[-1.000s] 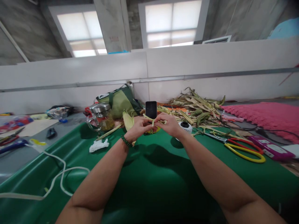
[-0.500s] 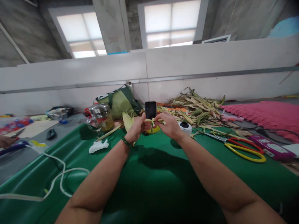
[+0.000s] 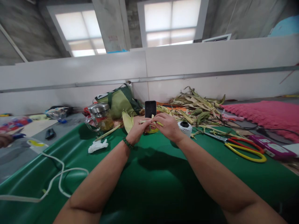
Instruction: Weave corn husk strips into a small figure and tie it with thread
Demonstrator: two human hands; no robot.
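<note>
Husk strips point(image 3: 153, 117) are pinched between the fingers of both hands, the left hand point(image 3: 137, 129) and right hand point(image 3: 168, 126) meeting above the green worktop point(image 3: 154, 189), in front of an upright phone point(image 3: 150, 109). Just left of the left hand lies a broad pale husk point(image 3: 127, 121); a white spool point(image 3: 188, 128) stands beside the right wrist. Farther right rest scissors point(image 3: 247, 156) with red and yellow handles, open or closed I cannot tell.
</note>
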